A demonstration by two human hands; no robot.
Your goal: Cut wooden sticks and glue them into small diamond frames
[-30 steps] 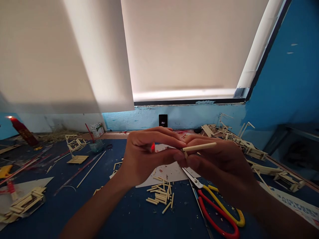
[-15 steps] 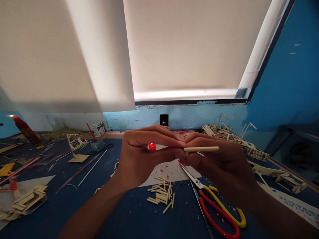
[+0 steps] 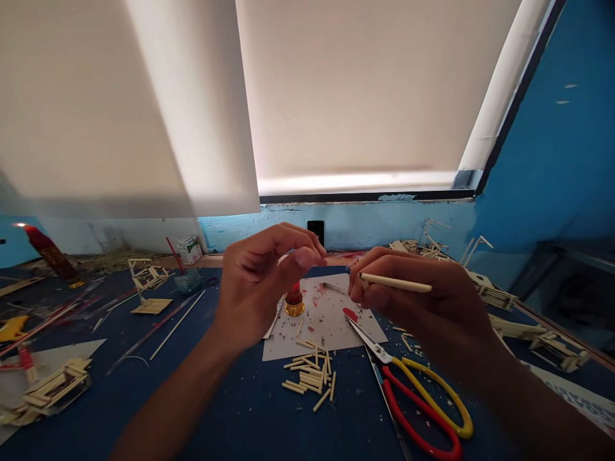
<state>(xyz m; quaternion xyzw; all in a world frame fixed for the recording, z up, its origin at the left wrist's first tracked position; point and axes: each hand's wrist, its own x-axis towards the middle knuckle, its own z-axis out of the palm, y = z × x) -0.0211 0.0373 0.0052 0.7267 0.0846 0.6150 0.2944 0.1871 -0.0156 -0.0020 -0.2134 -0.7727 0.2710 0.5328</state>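
My right hand (image 3: 408, 288) grips a short wooden stick (image 3: 396, 283) that lies nearly level across the fingers, its left end dark. To the left, my left hand (image 3: 271, 282) is raised, thumb and fingertips pinched together; whatever is in them, if anything, is too small to see. Below and partly behind the left hand stands a red candle (image 3: 295, 301) on a gold base, its top hidden by the hand. Beneath the hands, a pile of short wooden sticks (image 3: 311, 374) lies on the blue table (image 3: 250, 403).
Open scissors (image 3: 384, 355) with red and yellow handles lie below my right hand. A littered white paper (image 3: 283, 346) is under the candle. Stick models (image 3: 62, 387) stand left, more at right. A glass jar (image 3: 187, 280) and a lit red candle (image 3: 48, 253) stand at back left.
My hands have moved apart from where they met. The stick stays in the right hand, its dark end now showing. The candle's gold base and more of the paper have come into view.
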